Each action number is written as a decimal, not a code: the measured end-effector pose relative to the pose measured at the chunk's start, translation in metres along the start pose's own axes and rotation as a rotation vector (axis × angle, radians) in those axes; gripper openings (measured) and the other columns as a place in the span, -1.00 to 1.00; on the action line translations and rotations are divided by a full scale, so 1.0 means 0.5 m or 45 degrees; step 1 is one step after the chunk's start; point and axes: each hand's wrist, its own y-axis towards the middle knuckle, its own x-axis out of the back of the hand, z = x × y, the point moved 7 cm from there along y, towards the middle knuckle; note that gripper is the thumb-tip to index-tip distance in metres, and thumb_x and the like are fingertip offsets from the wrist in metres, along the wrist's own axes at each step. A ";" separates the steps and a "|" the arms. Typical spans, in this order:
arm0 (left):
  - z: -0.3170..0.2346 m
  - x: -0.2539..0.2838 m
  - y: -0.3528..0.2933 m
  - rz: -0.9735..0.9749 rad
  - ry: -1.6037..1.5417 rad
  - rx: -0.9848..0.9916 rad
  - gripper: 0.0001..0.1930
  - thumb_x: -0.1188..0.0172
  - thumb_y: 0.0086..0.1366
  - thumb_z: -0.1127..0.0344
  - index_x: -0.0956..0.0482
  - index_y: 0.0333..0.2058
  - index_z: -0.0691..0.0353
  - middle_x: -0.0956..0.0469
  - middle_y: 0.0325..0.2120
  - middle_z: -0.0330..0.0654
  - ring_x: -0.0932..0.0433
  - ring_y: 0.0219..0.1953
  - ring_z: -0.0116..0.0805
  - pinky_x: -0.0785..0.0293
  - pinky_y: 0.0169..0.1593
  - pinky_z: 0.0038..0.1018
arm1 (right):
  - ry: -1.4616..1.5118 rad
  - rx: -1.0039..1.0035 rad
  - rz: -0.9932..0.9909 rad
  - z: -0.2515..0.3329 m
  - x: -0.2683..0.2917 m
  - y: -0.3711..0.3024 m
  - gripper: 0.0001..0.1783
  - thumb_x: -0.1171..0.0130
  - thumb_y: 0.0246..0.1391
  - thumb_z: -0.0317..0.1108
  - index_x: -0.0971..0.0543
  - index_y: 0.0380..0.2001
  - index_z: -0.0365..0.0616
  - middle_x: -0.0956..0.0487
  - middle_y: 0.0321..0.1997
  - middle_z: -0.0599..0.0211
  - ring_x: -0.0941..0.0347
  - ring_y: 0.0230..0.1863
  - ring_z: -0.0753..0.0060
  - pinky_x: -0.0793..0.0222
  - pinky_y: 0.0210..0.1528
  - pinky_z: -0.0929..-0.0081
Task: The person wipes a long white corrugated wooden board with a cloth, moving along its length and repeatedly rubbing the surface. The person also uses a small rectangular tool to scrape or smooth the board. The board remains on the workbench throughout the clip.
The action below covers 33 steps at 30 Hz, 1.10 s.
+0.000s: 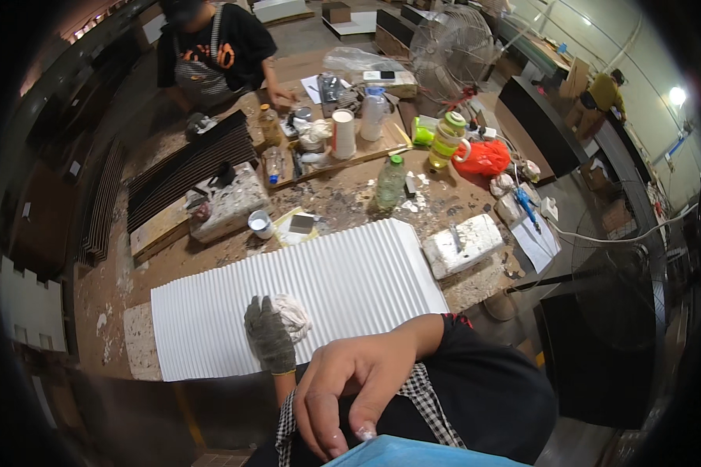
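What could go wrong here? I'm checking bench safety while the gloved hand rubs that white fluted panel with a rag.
The white fluted panel overhangs the table's near edge, so pressure from the gloved left hand on the white rag might tip or slide it. The small open tin and the bottle stand close behind the panel; a shove could knock them over. The bare right hand is off the panel, so nothing steadies it.

A gloved left hand (270,335) presses a white rag (292,311) onto a ribbed white panel (350,288) on a cluttered workbench (350,194); the bare right hand (350,389) hangs near the camera, fingers curled, while a co-worker (210,47) stands opposite
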 end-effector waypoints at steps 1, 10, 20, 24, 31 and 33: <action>-0.013 0.000 -0.005 -0.029 0.025 0.037 -0.57 -0.09 0.54 0.21 -0.49 0.29 0.24 -0.51 0.25 0.06 -0.47 0.31 0.06 -0.39 0.40 -0.11 | 0.127 -0.001 -0.021 0.013 0.002 -0.017 -0.72 -0.41 0.26 -0.40 -0.68 -0.04 -0.35 -0.66 -0.03 0.18 -0.61 -0.05 0.48 -0.54 -0.05 0.56; -0.024 -0.009 0.002 0.013 0.185 0.134 -0.56 -0.01 0.53 0.29 -0.48 0.31 0.24 -0.48 0.27 0.12 -0.44 0.34 0.12 -0.37 0.41 -0.08 | 0.510 -0.170 0.059 0.079 0.002 -0.086 -0.72 -0.56 0.13 -0.20 -0.75 -0.30 -0.19 -0.70 -0.33 0.23 -0.64 -0.34 0.36 -0.48 -0.33 0.52; 0.021 -0.048 -0.013 0.058 0.263 0.173 -0.53 -0.06 0.48 0.28 -0.48 0.32 0.14 -0.49 0.30 0.03 -0.42 0.36 0.06 -0.32 0.45 -0.08 | 0.440 -0.286 0.247 0.041 -0.026 -0.070 -0.71 -0.51 0.20 -0.15 -0.73 -0.29 -0.17 -0.70 -0.29 0.28 -0.64 -0.33 0.34 -0.50 -0.32 0.47; 0.028 -0.051 -0.018 0.089 0.202 0.196 -0.50 -0.05 0.50 0.24 -0.42 0.37 0.13 -0.45 0.35 -0.01 -0.37 0.40 0.05 -0.25 0.49 -0.08 | 0.479 -0.302 0.189 0.012 -0.038 -0.069 -0.68 -0.52 0.18 -0.14 -0.73 -0.28 -0.20 -0.71 -0.26 0.23 -0.65 -0.29 0.33 -0.52 -0.29 0.47; 0.020 -0.044 -0.012 0.111 0.206 0.241 -0.53 -0.08 0.49 0.26 -0.47 0.34 0.11 -0.47 0.32 0.03 -0.41 0.37 0.09 -0.32 0.44 -0.06 | 0.235 -0.068 0.289 0.042 -0.045 -0.045 -0.70 -0.43 0.28 -0.16 -0.69 -0.33 -0.20 -0.67 -0.31 0.23 -0.62 -0.32 0.26 -0.48 -0.33 0.41; 0.018 -0.044 -0.011 0.125 0.231 0.251 -0.53 -0.08 0.49 0.28 -0.48 0.34 0.11 -0.48 0.31 0.03 -0.42 0.36 0.08 -0.33 0.43 -0.07 | 0.165 0.023 0.319 0.056 -0.048 -0.042 -0.70 -0.36 0.34 -0.17 -0.67 -0.33 -0.20 -0.65 -0.32 0.24 -0.60 -0.33 0.24 -0.46 -0.34 0.40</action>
